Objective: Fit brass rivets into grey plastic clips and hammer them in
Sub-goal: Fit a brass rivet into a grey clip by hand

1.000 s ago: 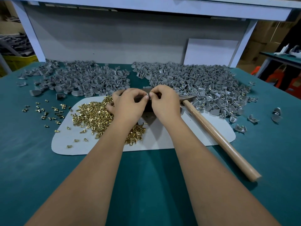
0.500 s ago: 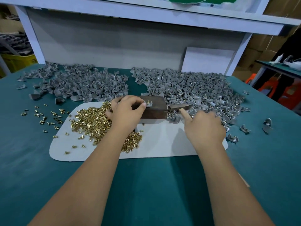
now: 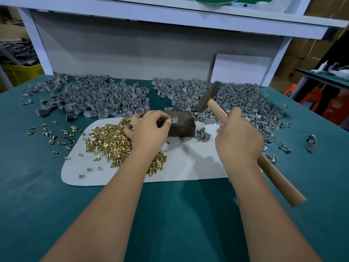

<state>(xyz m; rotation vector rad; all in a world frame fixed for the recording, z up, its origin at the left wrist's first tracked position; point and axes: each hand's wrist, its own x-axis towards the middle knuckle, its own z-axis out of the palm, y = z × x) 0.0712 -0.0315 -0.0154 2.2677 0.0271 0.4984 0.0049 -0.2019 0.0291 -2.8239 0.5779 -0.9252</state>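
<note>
On the dark rectangular metal block [image 3: 180, 124], a grey plastic clip [image 3: 174, 120] with its brass rivet seated is pinched by the left hand [image 3: 149, 129], while the wooden-handled hammer [image 3: 213, 103] is gripped raised beside it by the right hand [image 3: 238, 138], the blow not yet struck and big heaps of clips behind the block seemingly left.

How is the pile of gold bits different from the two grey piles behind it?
The brass rivets are shiny gold and tiny; the grey clips are dull grey, bigger and curved. The rivets lie heaped on the white mat by the left hand; the clips lie further back on the green table. Both are loose heaps with strays scattered around.
</note>
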